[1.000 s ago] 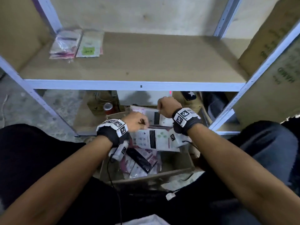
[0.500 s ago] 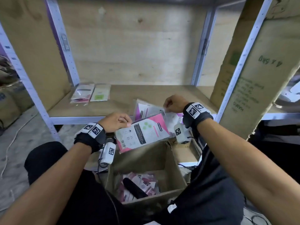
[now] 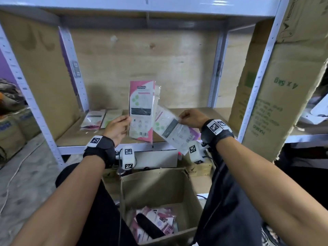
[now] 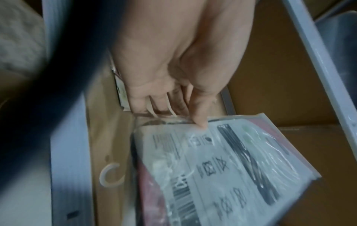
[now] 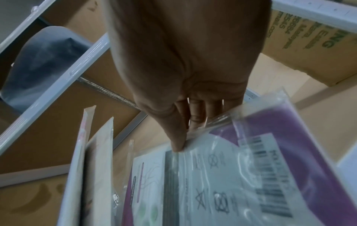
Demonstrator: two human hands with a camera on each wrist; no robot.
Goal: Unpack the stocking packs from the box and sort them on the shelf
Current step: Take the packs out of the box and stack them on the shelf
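Note:
My left hand (image 3: 118, 127) pinches a pink stocking pack (image 3: 142, 110) and holds it upright above the shelf board (image 3: 71, 137). In the left wrist view that pink pack (image 4: 222, 168) hangs from thumb and fingers (image 4: 197, 110). To its right, my right hand (image 3: 190, 118) pinches a purple stocking pack (image 3: 173, 129), tilted down to the left; the right wrist view shows this purple pack (image 5: 241, 175) under my thumb (image 5: 176, 134). Two packs (image 3: 101, 118) lie at the shelf's back left. The open cardboard box (image 3: 159, 189) sits below between my knees, with several packs (image 3: 154, 224) at its bottom.
The shelf has white metal uprights (image 3: 37, 112) and a beam (image 3: 142, 4) overhead. A tall cardboard carton (image 3: 276, 107) stands at the right end of the shelf. Small boxes (image 3: 156, 158) sit under the shelf board. More cartons (image 3: 12, 132) stand on the floor at left.
Both hands have risen from the box to shelf height. The pink pack has turned from lying flat to upright, and the two packs have come apart, one in each hand.

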